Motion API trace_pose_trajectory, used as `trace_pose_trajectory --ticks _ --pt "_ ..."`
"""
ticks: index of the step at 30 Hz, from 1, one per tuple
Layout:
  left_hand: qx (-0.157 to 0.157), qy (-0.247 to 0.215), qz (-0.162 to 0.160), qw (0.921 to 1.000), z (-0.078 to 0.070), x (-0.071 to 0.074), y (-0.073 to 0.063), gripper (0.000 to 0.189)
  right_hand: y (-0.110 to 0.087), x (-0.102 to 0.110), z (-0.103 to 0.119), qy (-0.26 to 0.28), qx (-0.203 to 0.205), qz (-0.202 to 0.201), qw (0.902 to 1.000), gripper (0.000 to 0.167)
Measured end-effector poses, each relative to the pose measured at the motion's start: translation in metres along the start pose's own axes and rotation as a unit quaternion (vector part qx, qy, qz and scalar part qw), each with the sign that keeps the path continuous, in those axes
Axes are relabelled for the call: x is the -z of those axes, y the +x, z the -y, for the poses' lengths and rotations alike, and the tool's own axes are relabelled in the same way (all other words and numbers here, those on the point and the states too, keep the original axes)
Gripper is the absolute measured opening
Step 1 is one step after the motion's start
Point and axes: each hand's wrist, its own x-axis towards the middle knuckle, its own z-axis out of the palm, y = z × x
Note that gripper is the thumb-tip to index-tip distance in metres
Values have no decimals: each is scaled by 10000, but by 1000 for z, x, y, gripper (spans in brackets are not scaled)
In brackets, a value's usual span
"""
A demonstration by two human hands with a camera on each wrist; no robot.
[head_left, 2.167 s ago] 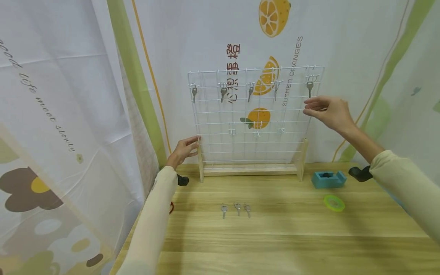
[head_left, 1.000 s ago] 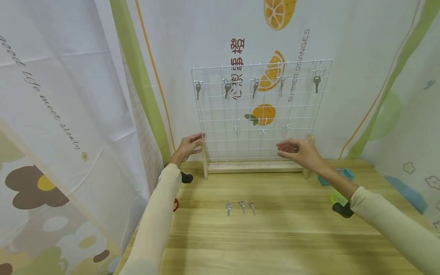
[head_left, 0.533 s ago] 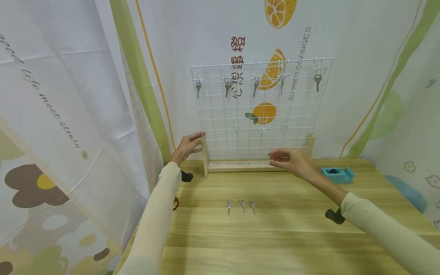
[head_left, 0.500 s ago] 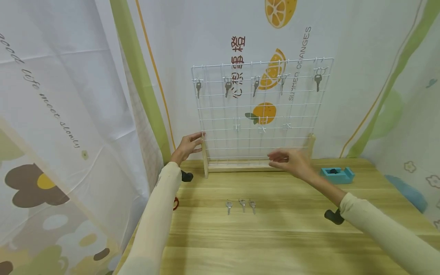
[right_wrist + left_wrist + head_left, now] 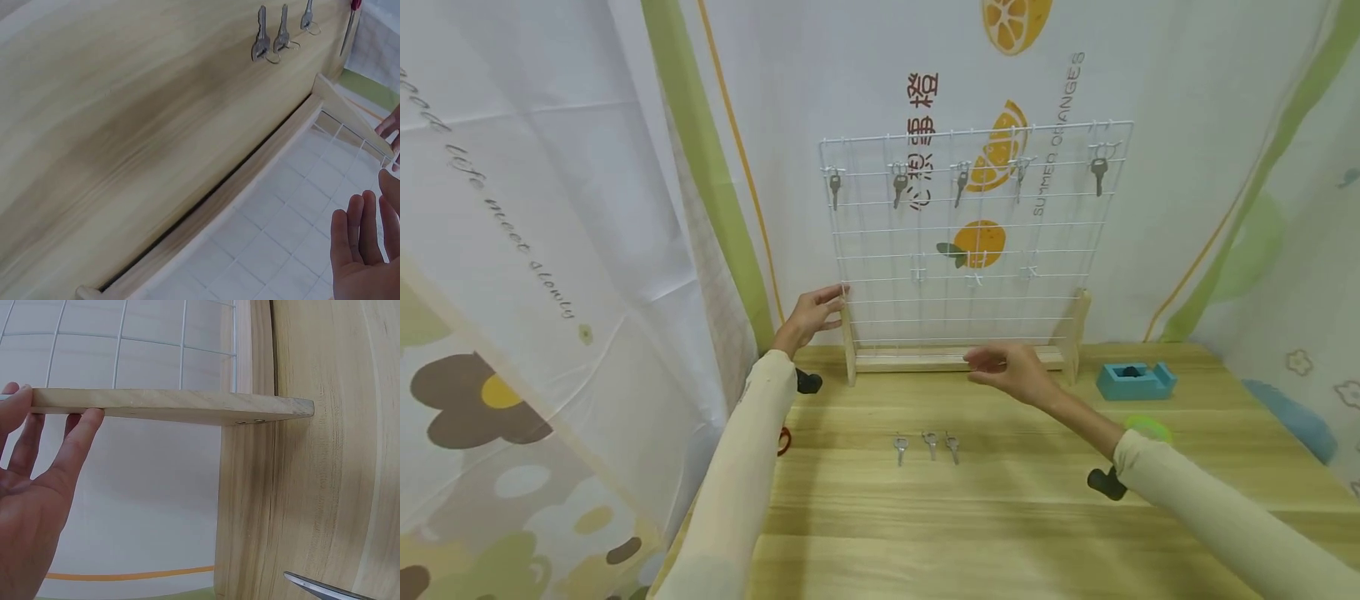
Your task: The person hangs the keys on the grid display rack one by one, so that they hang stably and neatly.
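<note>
A white wire grid rack (image 5: pixel 977 131) stands upright on wooden feet at the back of the table. My left hand (image 5: pixel 811 317) pinches its left wooden side support (image 5: pixel 156 406), thumb on one face and fingertips on the other. Several keys hang along the upper grid, one at the left end (image 5: pixel 835 188) and one at the right end (image 5: pixel 1099 175). Lower down, three white hooks (image 5: pixel 974 280) hold nothing. My right hand (image 5: pixel 1011 371), fingers loosely bent and holding nothing, hovers before the base bar (image 5: pixel 910 364). Three keys with rings (image 5: pixel 932 443) lie on the table nearby.
To the right sit a blue tape dispenser (image 5: pixel 1137 382) and a green tape roll (image 5: pixel 1148 429), partly behind my right forearm. Scissors with a red handle (image 5: pixel 784 442) lie by my left sleeve. A printed curtain (image 5: pixel 1187 125) hangs close behind the rack.
My right hand has come down and left from beside the rightmost hanging key to the front of the base bar. My left hand keeps its place on the side support.
</note>
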Motion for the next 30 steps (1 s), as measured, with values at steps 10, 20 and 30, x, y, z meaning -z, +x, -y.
trace_pose_trajectory --ticks 10,20,30 --pt "93 -21 -44 9999 0 -2 2 49 -1 -34 -3 102 -156 281 9994 25" --pt "119 -38 -30 9999 -5 -2 -4 49 7 -63 -1 153 153 408 9989 24" --pt "160 31 -197 9997 -6 -3 -1 46 10 -89 0 402 60 540 9977 23"
